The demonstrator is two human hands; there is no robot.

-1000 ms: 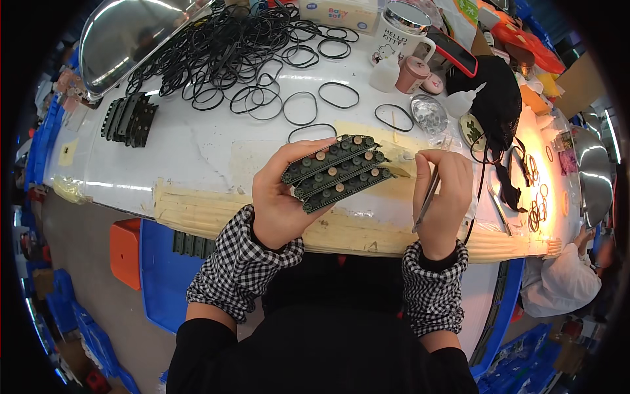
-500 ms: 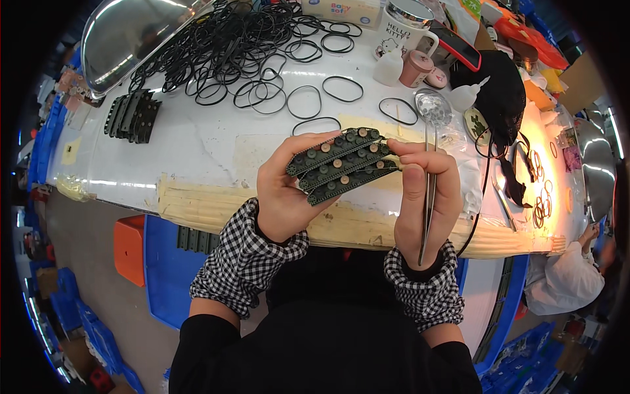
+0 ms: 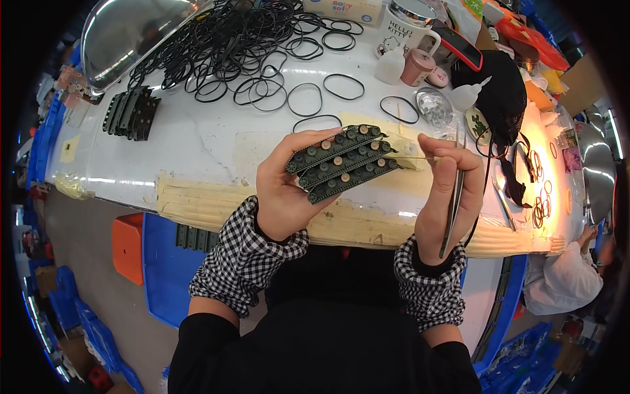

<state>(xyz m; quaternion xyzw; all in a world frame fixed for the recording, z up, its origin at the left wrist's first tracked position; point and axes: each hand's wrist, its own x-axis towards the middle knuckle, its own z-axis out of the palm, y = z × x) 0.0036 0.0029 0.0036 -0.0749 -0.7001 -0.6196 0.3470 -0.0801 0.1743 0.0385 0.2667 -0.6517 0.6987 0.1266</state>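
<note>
Dark green strips (image 3: 342, 162), three of them studded with small round copper-coloured caps, lie side by side in your left hand (image 3: 289, 187), above the near edge of the white table (image 3: 197, 151). Your left fingers are closed around them from below, thumb on top at the 9 o'clock end. Your right hand (image 3: 446, 190) is at 3 o'clock from the strips, just beside their end; it is closed on metal tweezers (image 3: 454, 200), which hang down along the palm, and between thumb and forefinger it pinches a thin pale stick (image 3: 420, 157) that touches the end of the strips.

At 12 o'clock from the strips, single black rubber rings (image 3: 308, 98) lie flat on the table, and further out a big tangled heap of them (image 3: 223, 39). At 10 o'clock, well apart, is a stack of more dark strips (image 3: 131, 113). At 1 o'clock stand a white mug (image 3: 403, 29) and a small white bottle (image 3: 392, 65). At 2 o'clock lies a black cloth (image 3: 499, 92).
</note>
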